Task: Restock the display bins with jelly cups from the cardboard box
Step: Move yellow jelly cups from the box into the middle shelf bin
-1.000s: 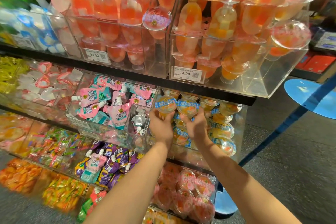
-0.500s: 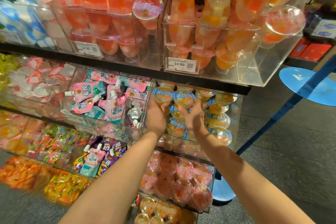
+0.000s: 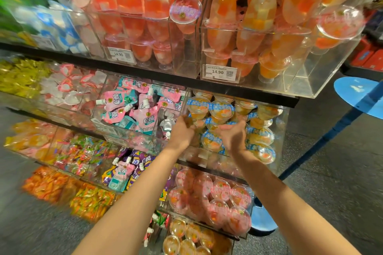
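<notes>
The left hand (image 3: 183, 132) and right hand (image 3: 233, 136) sit side by side at the open mouth of the clear bin (image 3: 279, 130) on the middle shelf, fingers curled upward under two orange jelly cups (image 3: 209, 109) with blue-and-white lids. The fingertips reach to the cups' lower walls, but blur and the hands' own backs hide the contact, so I cannot tell whether they grip the cups or only cradle them from below. The cups stand upright, touching each other, at the top of the heap already in the bin, close under the black shelf edge (image 3: 238, 91) above.

To place them well, judging from this: slide the pair back until they rest on the cups beneath, lids facing out like the rest, then ease the fingers off one hand at a time so neither tips. The heap slopes toward the front, and a cup set too near the lip would likely roll out over the low wall. Headroom under the shelf looks tight, so lifting higher risks a knock.

The pink pouches (image 3: 132, 107) fill the neighbouring bin to the left. The cardboard box is not in view
</notes>
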The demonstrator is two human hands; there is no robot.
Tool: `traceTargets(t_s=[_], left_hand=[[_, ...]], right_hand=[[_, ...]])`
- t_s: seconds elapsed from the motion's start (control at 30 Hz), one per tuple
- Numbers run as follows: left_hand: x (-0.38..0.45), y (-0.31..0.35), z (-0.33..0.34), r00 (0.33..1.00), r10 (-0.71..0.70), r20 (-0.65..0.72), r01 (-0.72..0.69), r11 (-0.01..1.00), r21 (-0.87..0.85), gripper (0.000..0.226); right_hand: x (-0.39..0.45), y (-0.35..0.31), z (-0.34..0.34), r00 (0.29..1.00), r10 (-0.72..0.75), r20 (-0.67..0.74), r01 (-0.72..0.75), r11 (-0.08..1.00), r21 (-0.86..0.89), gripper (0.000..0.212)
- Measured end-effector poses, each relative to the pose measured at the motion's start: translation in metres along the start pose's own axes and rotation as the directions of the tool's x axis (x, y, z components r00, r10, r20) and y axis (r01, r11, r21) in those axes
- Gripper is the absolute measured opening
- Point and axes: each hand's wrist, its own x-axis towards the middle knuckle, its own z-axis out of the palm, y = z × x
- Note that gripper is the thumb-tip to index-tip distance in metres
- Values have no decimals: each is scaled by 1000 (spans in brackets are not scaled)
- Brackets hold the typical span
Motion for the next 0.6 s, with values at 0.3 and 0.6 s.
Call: traceTargets(t_s=[0.3, 0.6], left_hand=[[-53, -30, -113, 996, 91, 12, -92, 991, 98, 34], [-215, -153, -320, 995, 31, -91, -15, 984, 178, 19]], right_hand=[[-89, -40, 43, 941, 61, 334, -92, 993, 78, 15], [-277, -61, 206, 645, -42, 763, 223, 965, -135, 24]])
